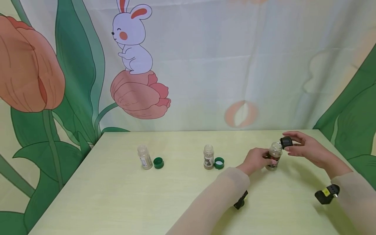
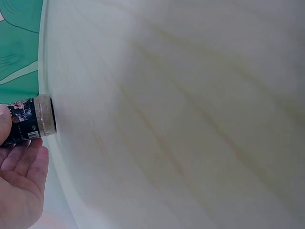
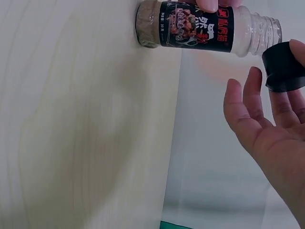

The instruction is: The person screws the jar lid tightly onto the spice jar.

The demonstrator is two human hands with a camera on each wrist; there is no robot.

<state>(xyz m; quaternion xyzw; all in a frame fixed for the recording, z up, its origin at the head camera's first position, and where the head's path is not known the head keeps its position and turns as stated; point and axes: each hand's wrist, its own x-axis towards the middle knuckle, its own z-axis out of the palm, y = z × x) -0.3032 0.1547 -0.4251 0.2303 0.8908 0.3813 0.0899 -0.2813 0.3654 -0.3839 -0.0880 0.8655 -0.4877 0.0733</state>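
Observation:
At the right of the table, my left hand [image 1: 256, 160] grips a clear spice jar [image 1: 275, 153] with a dark label round its body. Its threaded mouth is bare, and brownish powder shows at its base in the right wrist view. My right hand [image 1: 308, 148] pinches a black cap [image 1: 286, 142] just beside the jar's mouth. In the right wrist view the cap [image 3: 284, 67] is tilted off the jar's neck, held between thumb and fingers. The left wrist view shows the labelled jar [image 2: 28, 121] between the thumb and fingers, its base by the tabletop.
Two uncapped jars stand on the pale table [image 1: 176, 202]: one at left [image 1: 145, 158] with a green cap [image 1: 158, 163] beside it, and one mid-table [image 1: 209, 157] with another green cap [image 1: 219, 163]. A printed curtain [image 1: 199, 81] hangs behind the table.

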